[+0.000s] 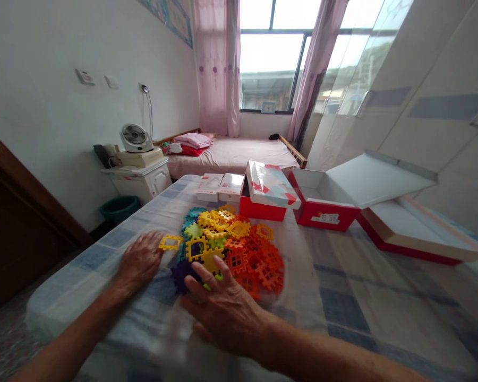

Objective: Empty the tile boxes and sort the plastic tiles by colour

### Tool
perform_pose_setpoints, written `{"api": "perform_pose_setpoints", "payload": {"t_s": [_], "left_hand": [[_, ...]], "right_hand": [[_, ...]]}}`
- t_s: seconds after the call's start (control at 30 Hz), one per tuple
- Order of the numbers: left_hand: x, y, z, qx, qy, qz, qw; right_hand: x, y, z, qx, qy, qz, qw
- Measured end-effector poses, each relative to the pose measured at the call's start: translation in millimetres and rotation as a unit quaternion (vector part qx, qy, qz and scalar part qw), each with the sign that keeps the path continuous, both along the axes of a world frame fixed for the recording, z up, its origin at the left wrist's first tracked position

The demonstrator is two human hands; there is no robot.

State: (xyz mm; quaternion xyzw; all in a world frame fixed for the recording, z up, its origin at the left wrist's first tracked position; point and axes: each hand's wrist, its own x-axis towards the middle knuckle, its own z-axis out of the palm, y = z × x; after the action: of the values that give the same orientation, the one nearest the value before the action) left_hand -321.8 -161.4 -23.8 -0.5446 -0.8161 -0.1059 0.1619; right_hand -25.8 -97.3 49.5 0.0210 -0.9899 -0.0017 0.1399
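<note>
A heap of plastic interlocking building tiles lies on the table, with yellow tiles on top, orange-red tiles at the right, and teal tiles at the far left. My left hand rests flat on the cloth left of the heap, fingers stretched out. Its fingertips are beside a yellow square frame tile; I cannot tell whether they touch it. My right hand, fingers spread, reaches over the near edge of the heap, by the dark purple tiles. It partly hides a bright green tile. Nothing shows gripped in either hand.
Behind the heap stand two white boxes and a red box under a patterned lid. An open red box and another open box are to the right. The checked tablecloth covers the table.
</note>
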Motion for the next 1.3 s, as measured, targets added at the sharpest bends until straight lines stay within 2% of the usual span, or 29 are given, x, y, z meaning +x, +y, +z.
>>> {"api": "perform_pose_setpoints", "payload": {"t_s": [0.13, 0.27, 0.4, 0.53, 0.63, 0.73, 0.8, 0.87, 0.93, 1.0, 1.1, 1.17, 1.23, 1.3], "left_hand": [[4, 1, -0.2, 0.001, 0.013, -0.002, 1.0], [7, 2, 2.7, 0.017, -0.012, 0.007, 1.0], [4, 2, 2.5, 0.027, -0.035, -0.012, 0.999], [1, 2, 2.0, 0.007, -0.015, -0.013, 1.0], [0, 3, 4.1, -0.02, 0.0, 0.009, 1.0], [2, 6, 8.4, -0.01, -0.022, 0.018, 1.0], [7, 11, 12.7, 0.014, -0.069, -0.004, 0.998], [16, 17, 17.7, 0.03, -0.134, -0.036, 0.99], [29, 24, 22.6, 0.039, -0.183, -0.056, 0.981], [42, 28, 25.9, 0.056, -0.208, -0.068, 0.974], [53, 30, 26.9, 0.084, -0.239, -0.088, 0.963], [52, 29, 25.6, 0.09, -0.245, -0.1, 0.96], [49, 29, 23.6, 0.093, -0.232, -0.101, 0.963], [47, 29, 21.8, 0.088, -0.215, -0.097, 0.968]], "right_hand": [[13, 17, -16.6, 0.021, 0.0, -0.05, 0.999], [54, 39, -19.7, 0.028, -0.005, -0.095, 0.995], [90, 54, -20.9, 0.037, 0.018, -0.15, 0.988], [126, 70, -29.0, 0.048, 0.057, -0.217, 0.973], [154, 85, -34.6, 0.057, 0.067, -0.273, 0.958], [169, 95, -31.0, 0.061, 0.07, -0.334, 0.938], [162, 95, -19.7, 0.044, 0.074, -0.341, 0.936], [136, 88, -3.3, 0.003, 0.073, -0.308, 0.948], [95, 77, 12.6, -0.042, 0.067, -0.253, 0.964], [47, 68, 22.4, -0.057, 0.074, -0.188, 0.978], [-18, 67, 21.3, -0.064, 0.067, -0.122, 0.988], [-47, 74, 13.6, -0.066, 0.05, -0.103, 0.991], [-58, 82, 5.3, -0.07, 0.029, -0.101, 0.992], [-54, 88, 0.0, -0.071, 0.018, -0.104, 0.992]]}}
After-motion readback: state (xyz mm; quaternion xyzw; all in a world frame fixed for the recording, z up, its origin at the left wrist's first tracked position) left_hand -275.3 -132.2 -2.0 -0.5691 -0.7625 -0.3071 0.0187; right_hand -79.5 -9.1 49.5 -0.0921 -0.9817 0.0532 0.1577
